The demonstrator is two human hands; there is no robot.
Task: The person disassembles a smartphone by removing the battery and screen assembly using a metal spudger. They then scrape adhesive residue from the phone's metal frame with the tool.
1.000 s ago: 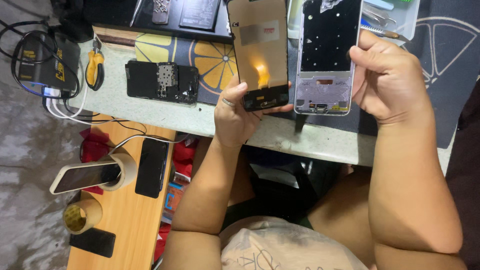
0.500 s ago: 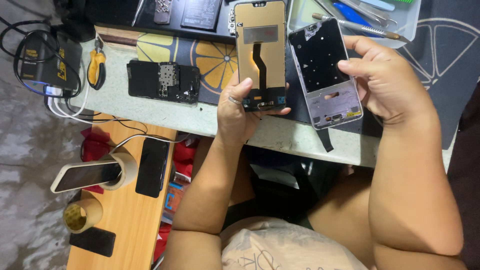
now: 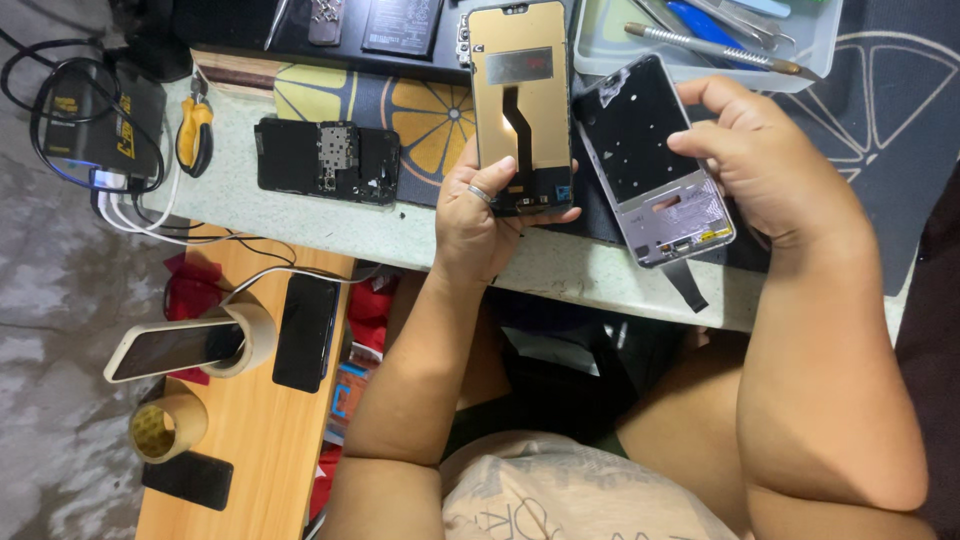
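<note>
Copper-backed screen panel (image 3: 520,100) gripped by left hand (image 3: 480,215) fingers; right hand (image 3: 775,165) clasps grey phone frame (image 3: 655,165).

Copper-backed phone screen (image 3: 520,100) held upright beside tilted grey phone frame (image 3: 655,165).

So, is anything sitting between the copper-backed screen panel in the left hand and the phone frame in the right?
Nothing visible does. The left hand holds the screen panel upright by its lower end, and the right hand holds the phone frame tilted beside it. Only a narrow gap separates their edges, with the dark mat behind.
</note>
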